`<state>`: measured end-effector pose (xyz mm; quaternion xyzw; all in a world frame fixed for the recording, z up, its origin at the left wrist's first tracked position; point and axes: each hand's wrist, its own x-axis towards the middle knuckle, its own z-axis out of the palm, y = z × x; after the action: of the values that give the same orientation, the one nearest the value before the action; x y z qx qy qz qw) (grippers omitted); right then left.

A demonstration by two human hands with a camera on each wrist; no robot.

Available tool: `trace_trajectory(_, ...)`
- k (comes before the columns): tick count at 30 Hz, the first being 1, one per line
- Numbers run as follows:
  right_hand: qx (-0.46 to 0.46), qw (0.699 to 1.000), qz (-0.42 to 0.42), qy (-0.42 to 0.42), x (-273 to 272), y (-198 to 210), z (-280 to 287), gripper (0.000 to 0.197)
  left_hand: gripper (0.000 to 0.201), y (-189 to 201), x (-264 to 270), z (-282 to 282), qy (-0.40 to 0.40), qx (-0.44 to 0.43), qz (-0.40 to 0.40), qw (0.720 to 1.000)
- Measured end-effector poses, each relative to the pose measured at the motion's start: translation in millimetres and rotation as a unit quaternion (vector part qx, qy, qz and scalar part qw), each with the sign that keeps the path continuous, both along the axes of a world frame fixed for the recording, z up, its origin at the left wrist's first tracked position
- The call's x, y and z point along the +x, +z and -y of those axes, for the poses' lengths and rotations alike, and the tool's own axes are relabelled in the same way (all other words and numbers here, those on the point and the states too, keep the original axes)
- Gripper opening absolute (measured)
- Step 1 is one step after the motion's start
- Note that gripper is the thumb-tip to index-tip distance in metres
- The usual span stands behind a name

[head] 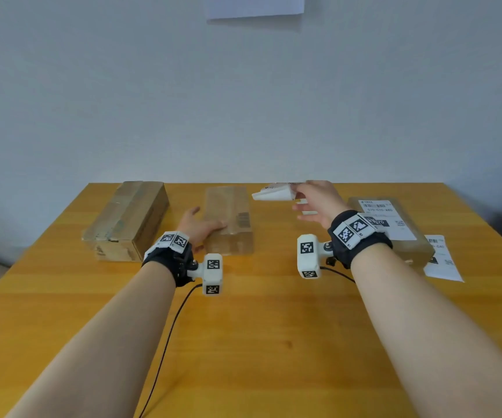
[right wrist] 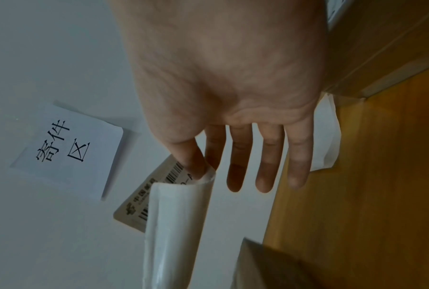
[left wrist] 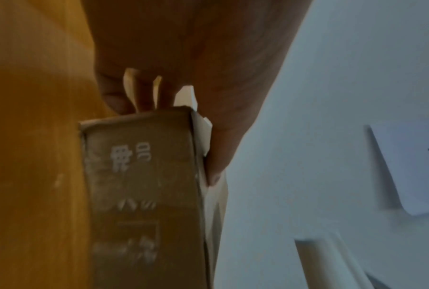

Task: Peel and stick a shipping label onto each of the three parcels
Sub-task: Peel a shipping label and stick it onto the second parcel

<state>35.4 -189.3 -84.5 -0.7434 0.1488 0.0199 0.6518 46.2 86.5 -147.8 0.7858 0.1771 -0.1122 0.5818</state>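
Left hand [head: 201, 227] presses middle parcel [head: 231, 212] of three; right hand [head: 319, 203] pinches one label [head: 274, 193].

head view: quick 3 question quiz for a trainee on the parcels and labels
1. True or false: the right parcel already carries a stuck label.
2. Which hand pinches the curled label: A left, B right?
3. Fill in: the left hand rests on the ___ parcel.

Key
1. True.
2. B, the right hand.
3. Middle: it lies on the middle parcel.
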Motion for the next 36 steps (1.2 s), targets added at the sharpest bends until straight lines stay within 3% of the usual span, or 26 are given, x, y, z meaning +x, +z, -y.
trace_trajectory(3, 0.012, 1.0, -0.001, 0.01, -4.2, 1.1, 0.9, 0.017, 0.104, -2.4, -10.2, 20.7, -0.097, -0.015, -0.069, 0.993)
trace_trajectory(6, 0.003, 1.0, -0.003, 0.013, -10.6, 1.0, 2.9, 0.013, 0.094, -5.4, -20.2, 39.6, -0.174, -0.003, -0.096, 0.98)
trace_trajectory(13, -0.051, 0.997, -0.038, 0.035, -28.5, -7.5, 16.7, 0.019, 0.117, -4.5, -39.3, 71.2, -0.234, 0.048, -0.113, 0.964)
trace_trajectory(18, -0.066, 0.996, -0.039, 0.044, -40.6, -15.4, 26.8, 0.016, 0.083, 9.5, -42.8, 70.7, -0.233, 0.11, -0.014, 0.966)
trace_trajectory(22, -0.063, 0.996, -0.034, 0.045, -42.2, -15.5, 28.5, 0.017, 0.063, 27.8, -44.5, 67.1, -0.218, 0.067, 0.072, 0.971)
trace_trajectory(27, -0.062, 0.996, -0.037, 0.044, -38.0, -17.8, 30.4, 0.022, 0.021, 37.5, -56.3, 69.0, -0.225, 0.031, 0.125, 0.966)
trace_trajectory(31, -0.057, 0.997, -0.041, 0.043, -33.5, -21.7, 29.9, 0.028, 0.007, 31.5, -61.9, 71.8, -0.207, 0.028, 0.161, 0.965)
trace_trajectory(36, -0.071, 0.995, -0.05, 0.047, -30.0, -25.0, 30.0, 0.029, 0.003, 14.8, -64.5, 68.6, -0.183, 0.015, 0.176, 0.967)
